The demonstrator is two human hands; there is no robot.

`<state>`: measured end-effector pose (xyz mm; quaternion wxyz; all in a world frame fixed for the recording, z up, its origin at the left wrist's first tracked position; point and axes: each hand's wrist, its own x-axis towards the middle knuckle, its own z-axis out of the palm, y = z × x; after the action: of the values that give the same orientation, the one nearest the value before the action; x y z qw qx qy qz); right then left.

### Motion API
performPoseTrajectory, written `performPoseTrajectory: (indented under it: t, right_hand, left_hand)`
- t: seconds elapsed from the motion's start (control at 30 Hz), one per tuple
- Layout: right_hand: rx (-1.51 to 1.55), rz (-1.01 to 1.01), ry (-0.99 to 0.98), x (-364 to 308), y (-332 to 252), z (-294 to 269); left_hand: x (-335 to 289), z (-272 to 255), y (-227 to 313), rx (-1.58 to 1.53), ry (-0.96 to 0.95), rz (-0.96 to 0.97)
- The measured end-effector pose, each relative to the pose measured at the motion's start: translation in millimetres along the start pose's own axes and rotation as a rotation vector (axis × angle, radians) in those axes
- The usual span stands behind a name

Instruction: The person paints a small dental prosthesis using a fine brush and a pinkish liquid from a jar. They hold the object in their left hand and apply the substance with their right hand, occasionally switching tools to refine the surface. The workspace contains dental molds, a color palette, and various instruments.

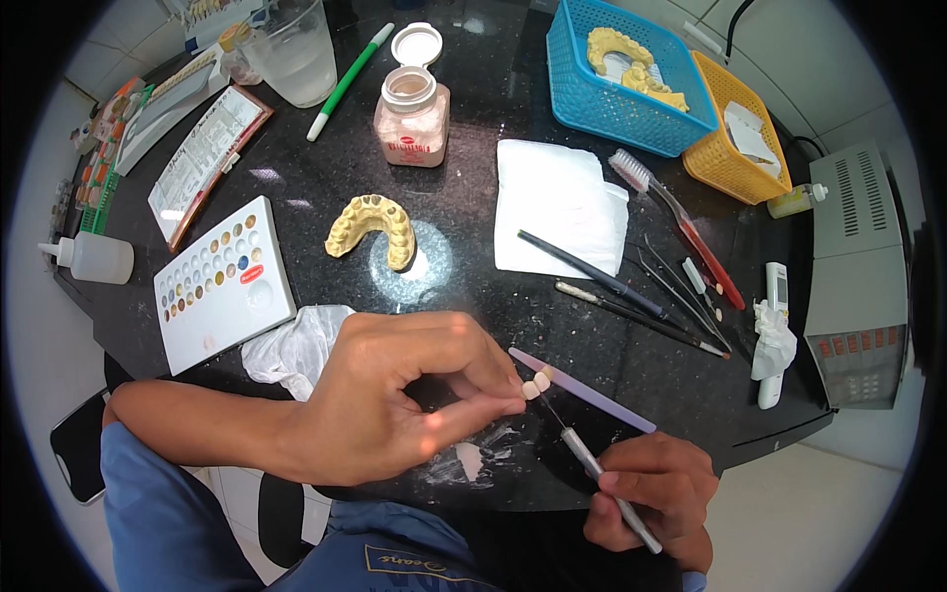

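Between thumb and fingertips, my left hand (395, 395) pinches a small piece of cream-coloured dental crowns (536, 386). My right hand (656, 493) grips the silvery handle of a thin-tipped dental instrument (584, 456). Its fine tip reaches up to the crowns; whether it touches them I cannot tell. Just beyond the crowns lies a flat lilac file-like stick (597, 398). Under my left hand, pale pink powder (471, 461) is smeared on the black tabletop. A yellowish plaster dental arch model (373, 229) stands farther back, beside a bright round reflection.
A white palette (212, 296) and crumpled tissue (296, 350) sit left. Behind are an open powder jar (412, 118), green pen (350, 81) and water cup (294, 54). Brushes (602, 276) and a red-handled toothbrush (681, 222) lie right, near blue (631, 99) and yellow baskets (740, 163).
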<state>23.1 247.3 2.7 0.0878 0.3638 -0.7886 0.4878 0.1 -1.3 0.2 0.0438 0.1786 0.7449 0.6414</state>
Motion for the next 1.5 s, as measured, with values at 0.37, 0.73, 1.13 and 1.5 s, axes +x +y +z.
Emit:
performPoseTrajectory:
  t: [0.37, 0.73, 1.13, 1.5]
  right_hand:
    - [0.014, 0.022, 0.111, -8, 2, -6]
    - [-0.040, 0.164, 0.431, -14, 7, -23]
    - [0.143, 0.409, 0.212, 70, 15, -62]
    - [-0.762, -0.054, -0.365, 146, 51, -36]
  left_hand:
    - [0, 1, 0, -0.021, 0.003, -0.014]
    - [-1, -1, -1, -0.046, -0.095, 0.377]
    - [6, -4, -3, -0.065, 0.021, 0.014]
    - [6, -6, 2, -0.068, 0.034, -0.074]
